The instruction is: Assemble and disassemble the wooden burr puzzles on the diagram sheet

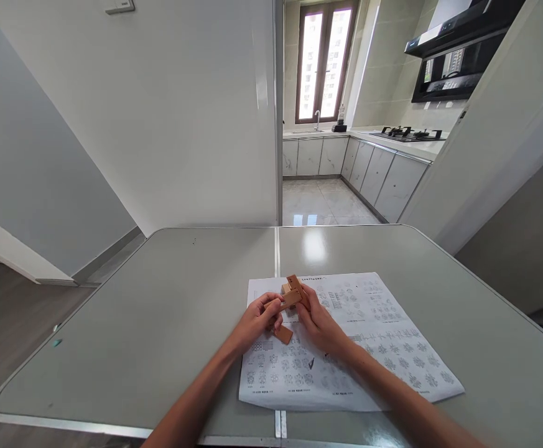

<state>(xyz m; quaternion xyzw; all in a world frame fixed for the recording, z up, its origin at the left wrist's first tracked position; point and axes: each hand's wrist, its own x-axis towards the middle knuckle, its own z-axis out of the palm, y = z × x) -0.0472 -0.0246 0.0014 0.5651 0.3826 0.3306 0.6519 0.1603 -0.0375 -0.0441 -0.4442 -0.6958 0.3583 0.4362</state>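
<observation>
Above a printed sheet, my left hand (262,314) pinches a flat brown wooden puzzle piece (291,298). My right hand (316,316) grips another brown wooden piece (295,284), which is tilted and crosses the first at its notched end. The two pieces touch, but I cannot tell whether they interlock. Just behind them shows a lighter wooden block (285,288), partly hidden by the pieces. A short brown wooden piece (283,335) lies on the paper below my left hand. The large white instruction sheet (346,386) carries rows of small line diagrams and lies under both hands.
The grey table (182,298) has a metal seam down its middle and a metal rim. Small greenish bits (56,343) lie near its left edge. A white wall (196,124) stands behind, with a kitchen counter (392,149) beyond the doorway.
</observation>
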